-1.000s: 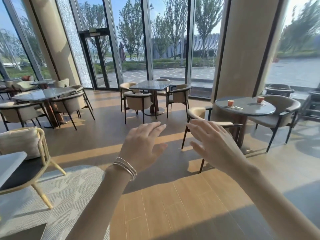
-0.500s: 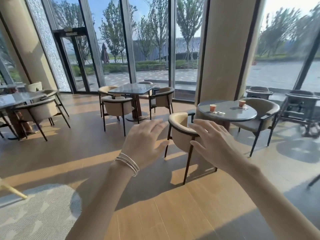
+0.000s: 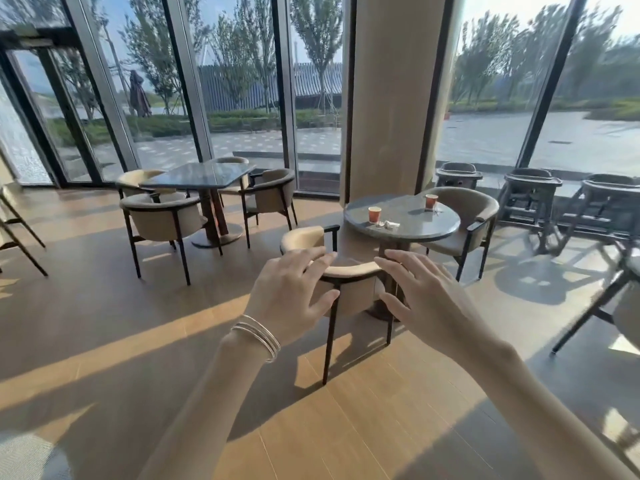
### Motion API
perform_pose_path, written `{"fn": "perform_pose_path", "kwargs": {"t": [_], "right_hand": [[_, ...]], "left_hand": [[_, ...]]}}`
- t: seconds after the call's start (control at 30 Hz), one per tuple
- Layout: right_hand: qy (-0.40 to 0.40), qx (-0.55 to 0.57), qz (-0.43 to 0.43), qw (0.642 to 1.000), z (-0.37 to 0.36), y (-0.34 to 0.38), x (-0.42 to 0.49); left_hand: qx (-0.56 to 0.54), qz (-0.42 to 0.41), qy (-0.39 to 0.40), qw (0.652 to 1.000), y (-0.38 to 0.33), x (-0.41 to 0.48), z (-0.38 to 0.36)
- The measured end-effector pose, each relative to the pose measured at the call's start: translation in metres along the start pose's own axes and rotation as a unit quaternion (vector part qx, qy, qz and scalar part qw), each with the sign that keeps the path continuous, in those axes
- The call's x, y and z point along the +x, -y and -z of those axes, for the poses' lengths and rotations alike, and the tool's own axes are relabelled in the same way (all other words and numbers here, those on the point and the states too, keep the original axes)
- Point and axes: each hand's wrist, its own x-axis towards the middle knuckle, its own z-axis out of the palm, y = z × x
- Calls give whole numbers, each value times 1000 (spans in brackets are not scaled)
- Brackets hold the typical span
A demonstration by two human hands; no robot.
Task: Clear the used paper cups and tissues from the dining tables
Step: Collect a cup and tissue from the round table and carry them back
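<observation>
One round table [image 3: 412, 220] well beyond fingertips. Chair [image 3: 356, 271] between fingers and table. Left hand [image 3: 287, 299], right hand [image 3: 427, 301] held out flat, fingers apart, holding nothing. Near cup [image 3: 374, 214] on table, up past right fingertips; far cup [image 3: 431, 201] further right. Crumpled tissue [image 3: 388, 224] beside near cup.

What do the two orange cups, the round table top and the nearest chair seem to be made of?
The near cup and the far cup: probably paper, matte orange walls, pale rims. The round table top: grey polished stone or stone-look slab; mottled, it reflects light. The nearest chair: beige padded upholstery, fabric or leather unclear, on thin dark legs, perhaps metal.
</observation>
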Motion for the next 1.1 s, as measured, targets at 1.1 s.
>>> {"fn": "perform_pose_path", "kwargs": {"t": [1.1], "right_hand": [[163, -40, -189, 967, -255, -319, 166]], "left_hand": [[-82, -122, 120, 982, 82, 356, -341]]}}
